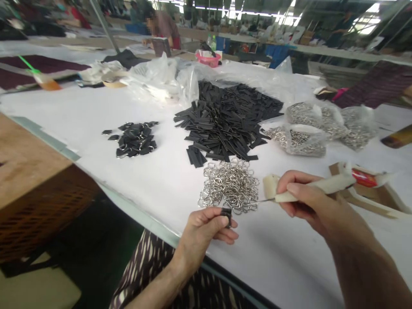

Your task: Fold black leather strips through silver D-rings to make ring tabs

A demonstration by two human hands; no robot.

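My left hand (206, 227) pinches a small black strap piece (226, 214) near the table's front edge. My right hand (309, 201) grips a cream-handled tool (318, 186) whose thin metal tip points left toward the strap piece. Just beyond both hands lies a heap of silver metal rings (230, 185). Farther back spreads a big pile of black strips (225, 122). A smaller pile of finished black loops with rings (135, 139) lies to the left.
Clear bags of metal rings (322, 128) sit at the right, next to an open cardboard box (370, 191) with a red item. Crumpled plastic bags (154, 77) lie at the back. A wooden bench (28, 159) stands left. Other people work at far tables.
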